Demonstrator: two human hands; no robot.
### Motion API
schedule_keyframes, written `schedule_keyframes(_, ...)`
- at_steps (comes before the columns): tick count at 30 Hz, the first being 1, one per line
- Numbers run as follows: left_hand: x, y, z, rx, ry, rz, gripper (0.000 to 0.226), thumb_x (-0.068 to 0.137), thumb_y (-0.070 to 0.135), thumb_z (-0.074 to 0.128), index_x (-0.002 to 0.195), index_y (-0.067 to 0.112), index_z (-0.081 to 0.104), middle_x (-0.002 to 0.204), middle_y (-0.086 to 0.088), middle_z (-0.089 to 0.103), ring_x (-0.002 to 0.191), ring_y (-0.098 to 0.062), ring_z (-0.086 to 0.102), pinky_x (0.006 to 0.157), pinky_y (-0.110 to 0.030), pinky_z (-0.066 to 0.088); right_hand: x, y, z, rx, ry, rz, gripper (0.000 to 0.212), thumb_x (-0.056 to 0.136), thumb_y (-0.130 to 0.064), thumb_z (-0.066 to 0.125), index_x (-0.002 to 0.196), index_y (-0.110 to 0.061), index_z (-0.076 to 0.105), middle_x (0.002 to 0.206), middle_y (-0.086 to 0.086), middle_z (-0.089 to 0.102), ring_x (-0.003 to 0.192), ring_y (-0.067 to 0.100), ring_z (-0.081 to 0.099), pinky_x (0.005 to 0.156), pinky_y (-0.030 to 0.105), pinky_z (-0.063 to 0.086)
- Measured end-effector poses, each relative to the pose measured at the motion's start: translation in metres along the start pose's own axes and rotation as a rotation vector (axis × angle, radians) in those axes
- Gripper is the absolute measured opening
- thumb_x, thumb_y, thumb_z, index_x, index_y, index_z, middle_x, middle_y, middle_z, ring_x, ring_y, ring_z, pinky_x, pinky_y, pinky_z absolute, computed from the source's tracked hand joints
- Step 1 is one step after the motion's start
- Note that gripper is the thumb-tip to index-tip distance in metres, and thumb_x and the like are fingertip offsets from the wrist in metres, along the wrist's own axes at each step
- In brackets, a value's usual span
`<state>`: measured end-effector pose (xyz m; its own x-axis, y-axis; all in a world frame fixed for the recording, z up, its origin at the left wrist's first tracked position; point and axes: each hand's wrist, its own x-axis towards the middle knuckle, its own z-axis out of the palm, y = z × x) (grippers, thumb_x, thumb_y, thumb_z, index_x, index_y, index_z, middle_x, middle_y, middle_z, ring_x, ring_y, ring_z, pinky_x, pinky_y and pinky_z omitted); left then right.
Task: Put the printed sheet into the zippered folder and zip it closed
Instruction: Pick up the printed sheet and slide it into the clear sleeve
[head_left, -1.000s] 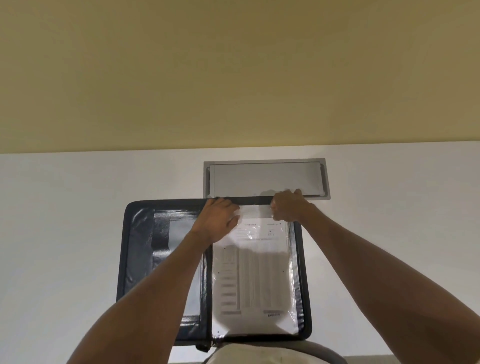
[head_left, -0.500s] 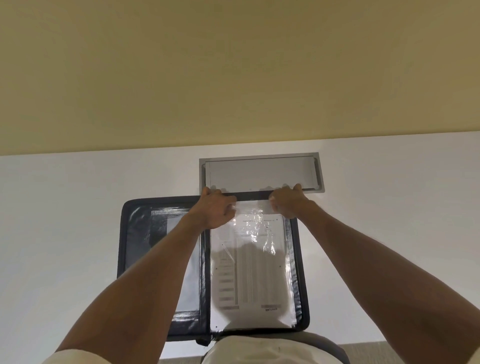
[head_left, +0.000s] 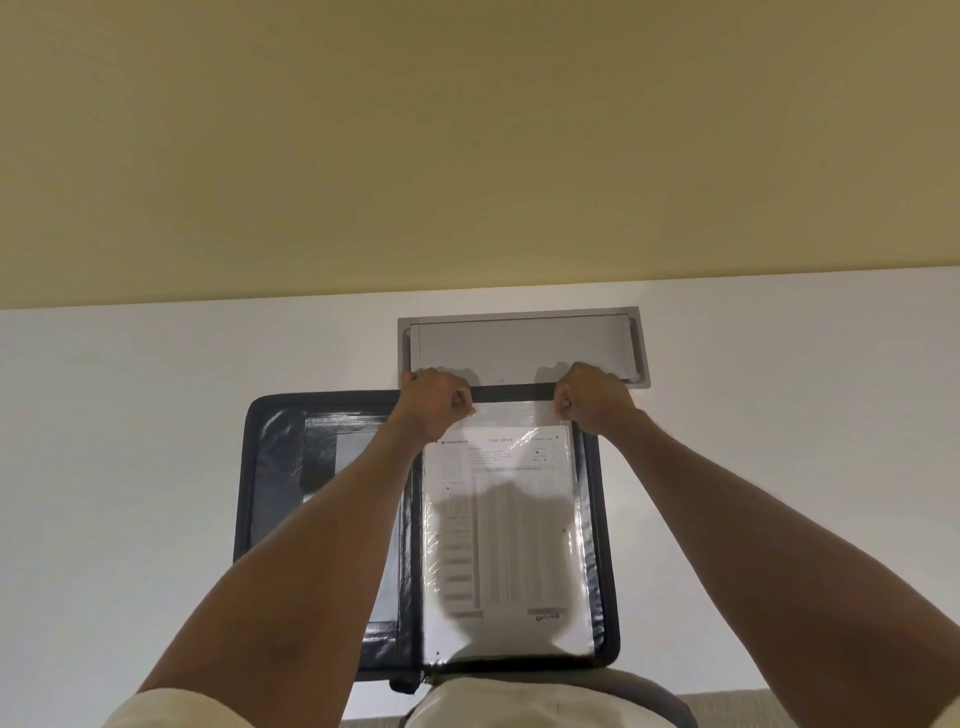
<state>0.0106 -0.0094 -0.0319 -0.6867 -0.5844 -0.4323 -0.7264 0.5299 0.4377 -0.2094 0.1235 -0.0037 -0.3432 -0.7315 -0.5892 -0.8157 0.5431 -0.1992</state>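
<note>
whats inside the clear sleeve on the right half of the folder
A printed sheet lies flat inside the clear sleeve. Both hands cover the sleeve's top corners, so those stay unseen.

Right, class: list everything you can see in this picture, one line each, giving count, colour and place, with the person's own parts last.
Zippered folder: one, black, lying open on the table, near edge.
Printed sheet: one, white, in the clear sleeve on the folder's right half.
Clear sleeve: one, transparent, covering the sheet.
Cable hatch: one, grey, set into the table beyond the folder.
Table: one, white.
Wall: yellowish, behind the table.
Left hand: closed at the sleeve's top left corner.
Right hand: closed at its top right corner.
</note>
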Motion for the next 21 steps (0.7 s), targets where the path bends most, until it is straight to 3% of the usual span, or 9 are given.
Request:
schedule_keyframes(3, -0.001, 0.005, 0.0, -0.104, 0.09, 0.002, 0.016, 0.09, 0.031, 0.078, 0.102, 0.022, 0.075, 0.098, 0.007, 0.073, 0.103, -0.019, 0.064, 0.091, -0.036, 0.031, -0.004, -0.004, 0.003, -0.202, 0.079, 0.104, 0.027, 0.087, -0.007, 0.072, 0.114, -0.01, 0.07, 0.107, 0.006, 0.068, 0.103, 0.026, 0.068, 0.093, 0.04, 0.056)
schedule_keyframes(5, -0.006, 0.004, -0.001, -0.094, 0.145, 0.015, 0.021, 0.092, 0.031, 0.076, 0.109, 0.021, 0.073, 0.108, 0.003, 0.07, 0.108, -0.021, 0.062, 0.096, -0.04, 0.035, -0.011, -0.008, 0.011, -0.27, 0.16, 0.122, 0.039, 0.087, -0.004, 0.07, 0.124, -0.01, 0.062, 0.116, 0.009, 0.064, 0.111, 0.027, 0.064, 0.095, 0.04, 0.053)
schedule_keyframes(9, -0.027, -0.014, -0.006, -0.031, 0.271, -0.054, 0.026, 0.098, 0.025, 0.065, 0.123, 0.018, 0.069, 0.125, -0.004, 0.066, 0.12, -0.026, 0.056, 0.1, -0.045, 0.039, -0.04, -0.04, 0.047, -0.204, 0.309, 0.015, 0.046, 0.09, -0.007, 0.061, 0.135, -0.01, 0.053, 0.127, 0.013, 0.06, 0.116, 0.029, 0.059, 0.099, 0.04, 0.05)
schedule_keyframes(12, -0.052, -0.039, -0.006, 0.009, 0.35, -0.225, 0.03, 0.1, 0.024, 0.06, 0.129, 0.018, 0.065, 0.132, -0.009, 0.061, 0.125, -0.03, 0.053, 0.107, -0.051, 0.041, -0.076, -0.075, 0.09, -0.12, 0.252, -0.141, 0.053, 0.098, -0.017, 0.055, 0.149, -0.009, 0.04, 0.153, 0.014, 0.047, 0.136, 0.03, 0.05, 0.115, 0.042, 0.043)
schedule_keyframes(14, -0.074, -0.058, -0.003, 0.016, 0.36, -0.335, 0.036, 0.1, 0.029, 0.06, 0.135, 0.02, 0.062, 0.143, -0.012, 0.052, 0.133, -0.034, 0.046, 0.111, -0.058, 0.038, -0.101, -0.094, 0.12, -0.076, 0.208, -0.233, 0.065, 0.1, -0.023, 0.054, 0.158, -0.011, 0.026, 0.166, 0.014, 0.029, 0.151, 0.031, 0.034, 0.126, 0.045, 0.028)
schedule_keyframes(18, -0.122, -0.096, 0.015, -0.013, 0.302, -0.569, 0.052, 0.101, 0.042, 0.057, 0.151, 0.032, 0.044, 0.161, -0.014, 0.027, 0.148, -0.042, 0.023, 0.112, -0.069, 0.031, -0.144, -0.104, 0.167, 0.001, 0.17, -0.31, 0.063, 0.105, -0.027, 0.044, 0.162, -0.016, 0.019, 0.172, 0.013, 0.014, 0.159, 0.031, 0.017, 0.129, 0.048, 0.015)
schedule_keyframes(21, -0.148, -0.11, 0.03, -0.038, 0.261, -0.688, 0.059, 0.101, 0.05, 0.053, 0.155, 0.039, 0.032, 0.163, -0.017, 0.02, 0.149, -0.044, 0.018, 0.109, -0.073, 0.031, -0.155, -0.08, 0.179, -0.026, 0.147, -0.274, 0.063, 0.107, -0.03, 0.036, 0.164, -0.021, 0.01, 0.173, 0.007, -0.001, 0.161, 0.028, 0.001, 0.13, 0.048, 0.001)
